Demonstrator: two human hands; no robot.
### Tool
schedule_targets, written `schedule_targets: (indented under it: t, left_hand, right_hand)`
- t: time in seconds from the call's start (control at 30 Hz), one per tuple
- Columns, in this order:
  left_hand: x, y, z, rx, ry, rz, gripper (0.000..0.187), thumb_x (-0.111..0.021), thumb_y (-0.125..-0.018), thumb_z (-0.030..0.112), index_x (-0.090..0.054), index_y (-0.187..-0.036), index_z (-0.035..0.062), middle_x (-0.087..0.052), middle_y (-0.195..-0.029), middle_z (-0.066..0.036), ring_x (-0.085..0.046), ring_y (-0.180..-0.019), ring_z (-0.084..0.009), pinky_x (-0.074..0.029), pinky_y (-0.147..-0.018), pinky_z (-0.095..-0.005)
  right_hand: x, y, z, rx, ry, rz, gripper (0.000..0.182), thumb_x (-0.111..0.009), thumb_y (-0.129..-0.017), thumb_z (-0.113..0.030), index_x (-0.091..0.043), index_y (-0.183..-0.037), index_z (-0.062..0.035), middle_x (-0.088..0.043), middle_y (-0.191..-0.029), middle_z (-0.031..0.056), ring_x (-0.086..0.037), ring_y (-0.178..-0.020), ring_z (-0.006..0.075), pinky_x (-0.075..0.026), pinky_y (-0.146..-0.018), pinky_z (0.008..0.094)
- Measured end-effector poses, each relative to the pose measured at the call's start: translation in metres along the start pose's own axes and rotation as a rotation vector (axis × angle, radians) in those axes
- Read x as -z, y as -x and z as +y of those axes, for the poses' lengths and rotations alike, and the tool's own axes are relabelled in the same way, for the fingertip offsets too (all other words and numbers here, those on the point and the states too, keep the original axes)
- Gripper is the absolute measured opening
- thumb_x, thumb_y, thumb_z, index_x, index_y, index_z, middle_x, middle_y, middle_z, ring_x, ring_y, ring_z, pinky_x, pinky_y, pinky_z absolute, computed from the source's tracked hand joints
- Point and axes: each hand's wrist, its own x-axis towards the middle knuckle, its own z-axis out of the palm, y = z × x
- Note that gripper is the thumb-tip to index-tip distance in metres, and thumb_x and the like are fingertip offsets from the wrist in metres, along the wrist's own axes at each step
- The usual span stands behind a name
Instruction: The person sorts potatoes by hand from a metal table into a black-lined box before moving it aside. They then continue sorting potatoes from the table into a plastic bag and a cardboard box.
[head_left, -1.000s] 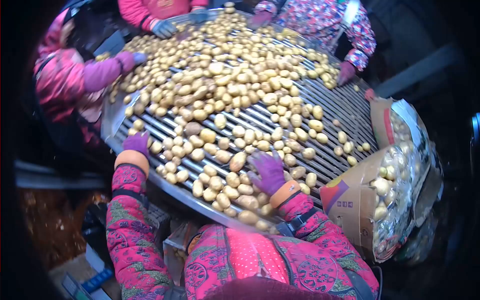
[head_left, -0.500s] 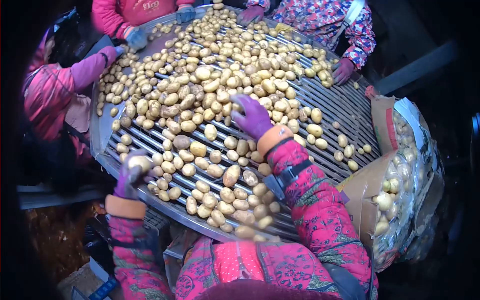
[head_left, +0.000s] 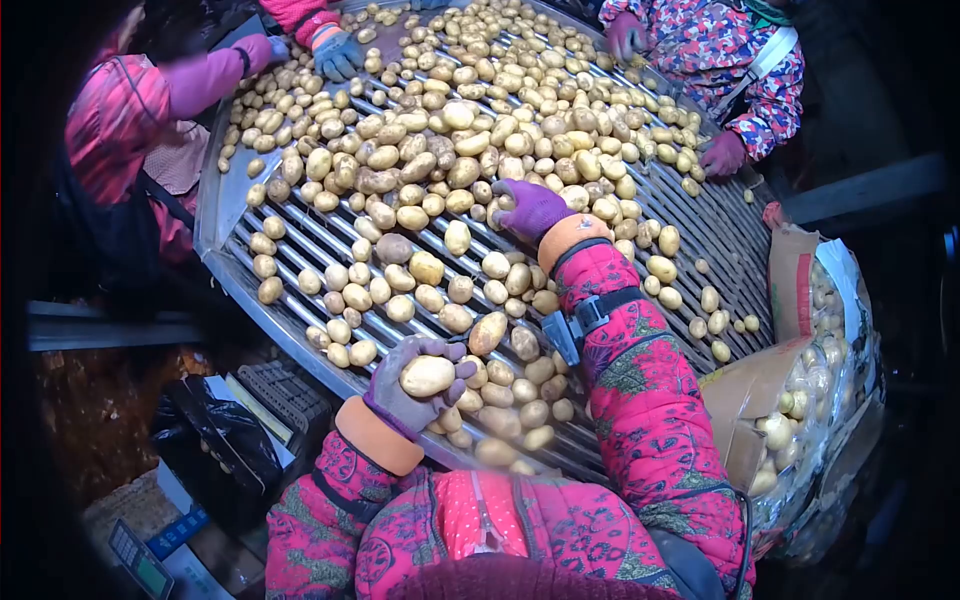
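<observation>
In a purple, grey-palmed glove, my left hand (head_left: 405, 390) is closed around a pale potato (head_left: 427, 376) above the near edge of the slatted metal table (head_left: 290, 320). My right hand (head_left: 538, 210), also in a purple glove, is farther forward at the near side of the heaped potatoes (head_left: 470, 145). Its fingers curl down on a potato (head_left: 497, 212) there, partly hiding it. Loose potatoes (head_left: 490, 332) lie on the bars between my two arms.
Across the table, co-workers' gloved hands (head_left: 338, 54) (head_left: 722, 154) rest near the potatoes. A cardboard-sided bag of potatoes (head_left: 785, 430) stands at the right. Down at the left are a black plastic bag (head_left: 215, 440) and a digital scale (head_left: 140, 562).
My left hand has moved right and toward me with its potato, palm now turned up. My right hand stays by the pile, fingers more curled. The view has shifted slightly.
</observation>
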Motion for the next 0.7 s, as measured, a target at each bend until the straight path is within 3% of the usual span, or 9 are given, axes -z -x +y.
schedule_targets:
  t: [0.1,0.17,0.23,0.33,0.43,0.5,0.53,0.63,0.7]
  left_hand:
    - [0.002,0.001,0.003,-0.043,-0.01,-0.061,0.027,-0.052,-0.094,0.031,-0.055,-0.104,0.0067,-0.06,-0.113,-0.015,-0.059,-0.108,-0.0359,-0.054,-0.084,-0.0458]
    - [0.007,0.001,-0.001,-0.203,-0.315,-0.082,0.026,-0.052,-0.094,0.027,-0.054,-0.109,0.0066,-0.059,-0.118,-0.015,-0.056,-0.114,-0.0368,-0.052,-0.09,-0.0468]
    - [-0.001,0.008,0.007,-0.049,0.18,-0.085,0.03,-0.053,-0.089,0.015,-0.054,-0.118,0.0079,-0.055,-0.127,-0.016,-0.051,-0.121,-0.0389,-0.048,-0.096,-0.0524]
    - [0.009,0.005,0.004,-0.11,0.169,-0.254,0.042,-0.056,-0.085,0.012,-0.053,-0.127,0.0109,-0.049,-0.136,-0.014,-0.046,-0.126,-0.0393,-0.045,-0.099,-0.0536]
    - [0.013,0.007,0.003,-0.165,0.189,-0.292,0.047,-0.059,-0.083,0.011,-0.052,-0.13,0.012,-0.049,-0.136,-0.013,-0.047,-0.125,-0.0392,-0.045,-0.099,-0.0535]
    - [0.012,0.013,0.004,-0.184,0.177,-0.292,0.05,-0.06,-0.082,0.012,-0.05,-0.132,0.0116,-0.049,-0.136,-0.014,-0.048,-0.124,-0.0389,-0.045,-0.099,-0.0532]
    - [0.011,0.015,0.004,-0.191,0.174,-0.279,0.048,-0.059,-0.084,0.012,-0.05,-0.131,0.0115,-0.051,-0.134,-0.014,-0.05,-0.121,-0.0387,-0.047,-0.097,-0.0524]
    - [0.019,0.019,0.003,-0.149,0.201,-0.223,0.044,-0.058,-0.087,0.014,-0.05,-0.13,0.0115,-0.055,-0.128,-0.014,-0.055,-0.114,-0.0375,-0.05,-0.092,-0.0504]
    - [0.024,0.016,-0.001,-0.103,0.224,-0.194,0.041,-0.057,-0.09,0.016,-0.05,-0.13,0.0116,-0.057,-0.125,-0.014,-0.058,-0.109,-0.0365,-0.052,-0.089,-0.0492]
  right_hand:
    - [0.017,0.014,-0.023,-0.004,0.133,-0.24,0.045,-0.073,-0.071,-0.029,-0.061,-0.112,-0.0159,-0.065,-0.109,0.0157,-0.062,-0.102,0.0337,-0.049,-0.09,0.0422]
    - [0.008,0.028,-0.035,0.025,0.233,-0.09,0.044,-0.074,-0.071,-0.028,-0.059,-0.11,-0.0164,-0.066,-0.105,0.014,-0.063,-0.099,0.0339,-0.051,-0.083,0.045]
    - [0.004,0.028,-0.039,0.021,0.259,-0.064,0.043,-0.073,-0.071,-0.027,-0.058,-0.109,-0.0155,-0.066,-0.103,0.0133,-0.064,-0.097,0.0339,-0.051,-0.081,0.0461]
    - [0.009,0.031,-0.05,0.031,0.214,-0.089,0.039,-0.073,-0.07,-0.026,-0.058,-0.104,-0.0133,-0.066,-0.1,0.0131,-0.064,-0.095,0.0342,-0.051,-0.08,0.0453]
    - [-0.005,0.035,-0.042,0.036,0.105,-0.104,0.038,-0.072,-0.07,-0.025,-0.059,-0.104,-0.0139,-0.065,-0.102,0.0137,-0.063,-0.094,0.0346,-0.051,-0.08,0.0441]
    - [-0.016,0.051,-0.048,0.138,0.078,0.046,0.038,-0.071,-0.07,-0.023,-0.06,-0.106,-0.0155,-0.064,-0.105,0.0142,-0.063,-0.096,0.0335,-0.051,-0.08,0.0428]
    - [-0.014,0.059,-0.057,0.028,0.171,0.009,0.036,-0.07,-0.071,-0.022,-0.062,-0.106,-0.0167,-0.062,-0.11,0.0143,-0.062,-0.098,0.0326,-0.051,-0.08,0.0415]
    - [-0.014,0.068,-0.061,0.096,0.1,-0.023,0.03,-0.068,-0.073,-0.024,-0.063,-0.101,-0.0165,-0.065,-0.105,0.0135,-0.063,-0.096,0.0332,-0.052,-0.08,0.0415]
    - [-0.011,0.075,-0.076,0.067,0.017,-0.075,0.021,-0.064,-0.074,-0.016,-0.064,-0.095,-0.0158,-0.066,-0.101,0.0131,-0.065,-0.091,0.0351,-0.051,-0.077,0.0436]
